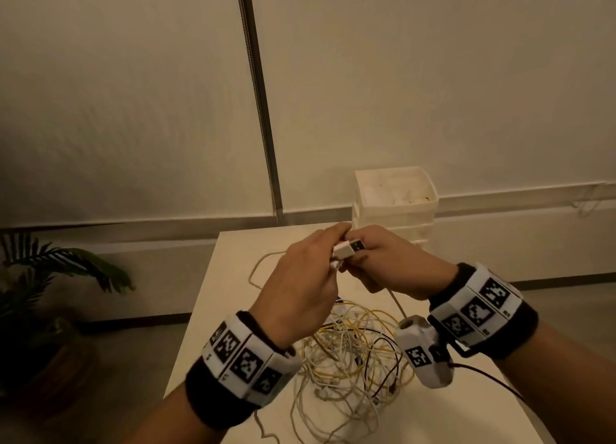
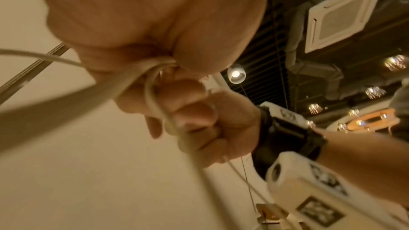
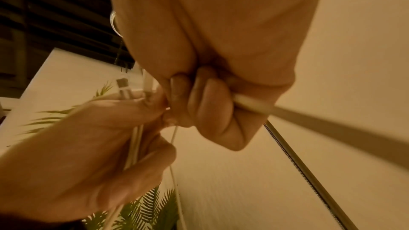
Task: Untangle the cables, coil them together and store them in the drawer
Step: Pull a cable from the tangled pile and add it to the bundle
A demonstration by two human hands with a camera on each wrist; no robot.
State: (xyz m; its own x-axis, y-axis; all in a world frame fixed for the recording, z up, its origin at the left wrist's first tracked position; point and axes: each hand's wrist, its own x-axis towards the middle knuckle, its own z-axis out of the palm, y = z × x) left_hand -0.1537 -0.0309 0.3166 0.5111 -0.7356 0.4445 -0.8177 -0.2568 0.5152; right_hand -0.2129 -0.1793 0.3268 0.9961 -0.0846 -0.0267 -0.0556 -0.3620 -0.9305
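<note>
My left hand [image 1: 300,277] and right hand [image 1: 390,263] meet above the pale surface [image 1: 433,310], fingers curled around a white cable with a rectangular USB plug [image 1: 346,249]. The plug's long axis points up and away toward the white plastic drawer unit [image 1: 396,206]. A tangled heap of white, yellow and black cables [image 1: 350,353] lies below.

Cream wall [image 1: 133,93], potted plant [image 1: 50,277], white table [image 1: 230,260].
</note>
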